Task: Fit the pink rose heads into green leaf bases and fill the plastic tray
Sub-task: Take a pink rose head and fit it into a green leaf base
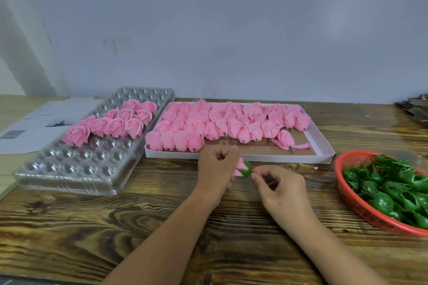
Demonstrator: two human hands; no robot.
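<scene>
Even soft light, glare on plastic tray [69, 164], edges bowed, slightly soft

Rose heads, leaf bases, tray: mid-assembly.
One pink rose [240, 165] with a green base [246, 169] cupped on its end lies sideways, its pink end inside the curled left-hand fingers [214, 157], its green end touching the right-hand fingertips [254, 174]. Loose roses [231, 122] packed in rows beyond the fingers. Clear tray [76, 169] lies left of the left-hand fingers; finished roses [115, 124] upright in its middle pockets, near and far pockets bare. Loose bases [389, 190], glossy green, heaped well right of the right-hand fingers.
</scene>
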